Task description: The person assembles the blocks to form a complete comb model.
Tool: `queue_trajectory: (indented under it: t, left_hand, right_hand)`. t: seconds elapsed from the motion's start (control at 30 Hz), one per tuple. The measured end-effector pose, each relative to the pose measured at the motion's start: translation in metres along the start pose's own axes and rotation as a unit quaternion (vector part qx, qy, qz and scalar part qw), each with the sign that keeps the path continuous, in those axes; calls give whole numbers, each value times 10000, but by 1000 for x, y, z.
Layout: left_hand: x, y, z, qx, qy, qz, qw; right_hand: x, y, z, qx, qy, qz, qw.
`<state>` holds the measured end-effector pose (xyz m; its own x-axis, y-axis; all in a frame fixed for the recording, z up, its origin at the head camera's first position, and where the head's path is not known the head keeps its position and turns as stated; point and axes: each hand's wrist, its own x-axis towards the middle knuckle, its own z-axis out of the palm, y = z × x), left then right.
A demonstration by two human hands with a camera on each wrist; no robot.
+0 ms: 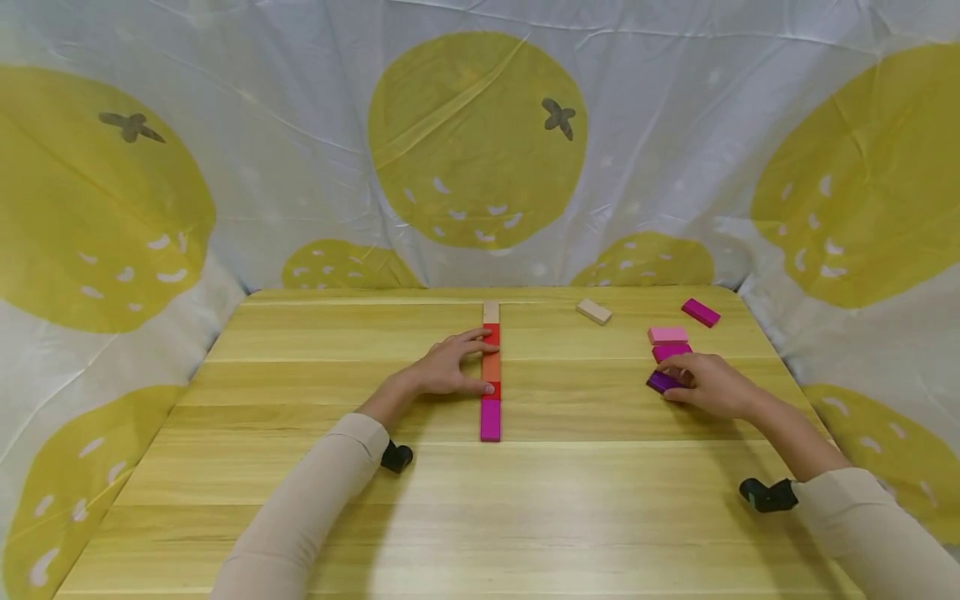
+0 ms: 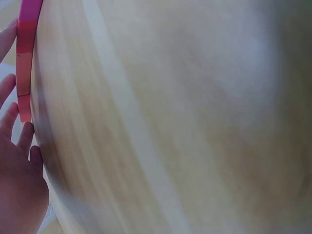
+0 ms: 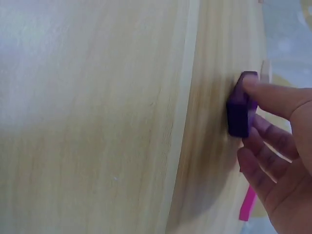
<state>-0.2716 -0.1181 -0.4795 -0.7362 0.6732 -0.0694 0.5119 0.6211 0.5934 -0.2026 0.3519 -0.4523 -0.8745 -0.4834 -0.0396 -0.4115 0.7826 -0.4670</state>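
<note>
1. Picking up the purple block (image 1: 663, 382) seems the step in hand: the right hand (image 1: 712, 387) pinches it at the worktop's (image 1: 450, 517) right.
2. The left hand (image 1: 446, 367), fingers spread, rests on the block row (image 1: 491, 367).
3. The next move likely calls for a steady lift, clear of the magenta block (image 1: 672, 353) just beyond.
4. Farther back lie a pink block (image 1: 668, 336) and a bare-wood block (image 1: 594, 312).
</note>
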Motion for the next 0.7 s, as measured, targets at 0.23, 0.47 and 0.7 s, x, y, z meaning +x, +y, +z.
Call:
queue_trajectory:
  t: [0.23, 0.47, 0.7]
  left_hand:
    - [-1, 3, -1, -56, 18, -12, 10000]
    - [-2, 2, -1, -20, 4, -38, 10000]
    - [-2, 2, -1, -56, -19, -24, 10000]
  right_hand:
    - [-2, -2, -7, 380, -542, -308, 9973]
    - [0, -3, -8, 634, -952, -530, 9920]
    - [4, -9, -5, 943, -832, -208, 9918]
